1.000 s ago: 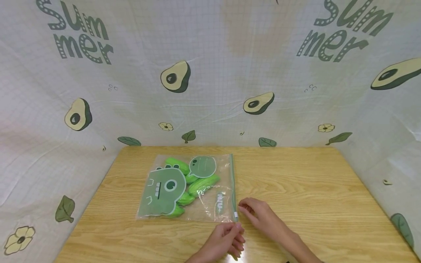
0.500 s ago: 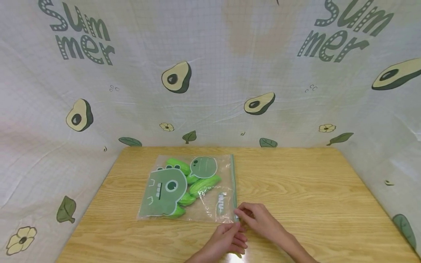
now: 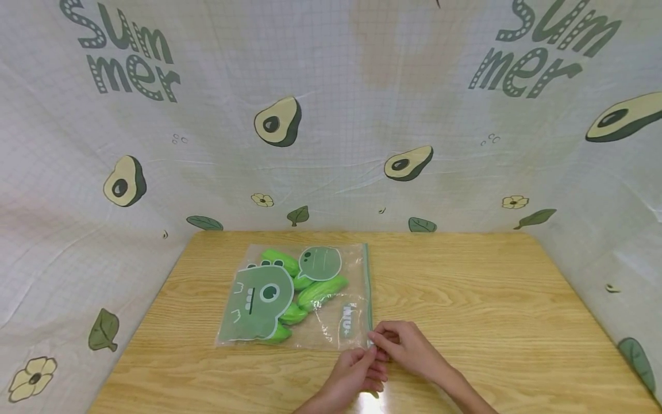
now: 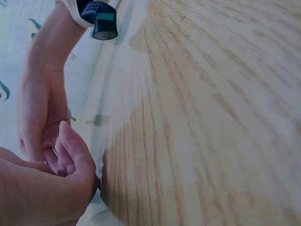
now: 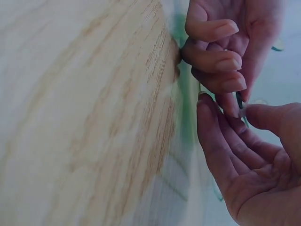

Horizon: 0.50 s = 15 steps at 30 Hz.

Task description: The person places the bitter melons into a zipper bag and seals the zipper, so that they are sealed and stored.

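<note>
A clear zip bag [image 3: 331, 330] with a green one-eyed monster print lies flat on the wooden table, its green zip strip [image 3: 368, 282] on the right side. Inside are several long, ridged, light green vegetables [image 3: 320, 292], partly covered by the print. My left hand [image 3: 351, 374] pinches the bag's near right corner between thumb and forefinger, the other fingers loosely bent. Just right of it, my right hand [image 3: 405, 348] pinches the zip's end with thumb and fingertips. In the right wrist view a small pale slider [image 5: 242, 112] shows at the right thumb tip; the fingers partly hide it.
The wooden table [image 3: 465, 287] extends to the right of the bag and in front of it. A pale cloth [image 3: 331, 190] printed with avocados and leaves hangs behind and along both sides. In the left wrist view a small camera [image 4: 104, 21] sits on the right wrist.
My right hand has moved slightly left and down onto the zip's end and now pinches it. My left hand has risen a little at the corner. The bag lies almost as before.
</note>
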Tool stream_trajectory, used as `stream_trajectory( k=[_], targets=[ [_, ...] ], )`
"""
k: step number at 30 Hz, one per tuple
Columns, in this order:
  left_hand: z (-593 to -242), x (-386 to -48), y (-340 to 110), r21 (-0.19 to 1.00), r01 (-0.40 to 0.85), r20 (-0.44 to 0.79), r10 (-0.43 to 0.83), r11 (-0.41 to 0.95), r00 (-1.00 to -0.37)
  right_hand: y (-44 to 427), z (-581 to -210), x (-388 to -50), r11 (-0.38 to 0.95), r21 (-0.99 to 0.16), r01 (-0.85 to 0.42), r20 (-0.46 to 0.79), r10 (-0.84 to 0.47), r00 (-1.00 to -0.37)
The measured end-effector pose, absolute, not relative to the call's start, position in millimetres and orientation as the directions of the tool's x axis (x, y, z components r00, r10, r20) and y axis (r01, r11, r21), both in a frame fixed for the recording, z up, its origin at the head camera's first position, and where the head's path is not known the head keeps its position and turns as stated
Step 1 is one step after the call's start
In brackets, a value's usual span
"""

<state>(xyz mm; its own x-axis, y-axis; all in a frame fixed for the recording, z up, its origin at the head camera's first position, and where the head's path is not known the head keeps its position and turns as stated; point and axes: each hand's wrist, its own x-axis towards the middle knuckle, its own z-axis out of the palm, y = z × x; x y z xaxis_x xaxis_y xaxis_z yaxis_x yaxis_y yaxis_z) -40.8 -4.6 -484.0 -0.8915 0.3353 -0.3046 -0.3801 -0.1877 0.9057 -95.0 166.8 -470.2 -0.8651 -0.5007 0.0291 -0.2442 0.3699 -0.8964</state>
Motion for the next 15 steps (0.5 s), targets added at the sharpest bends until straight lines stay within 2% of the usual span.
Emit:
stream_trajectory(
  k=[15],
  targets=[
    [-483.1,-46.0,-1.7,0.916,-0.345,-0.283,0.278,-0.206,-0.918,165.3,-468.8,-95.4,0.359,-0.918,-0.168,-0.024,-0.474,-0.880]
  ],
)
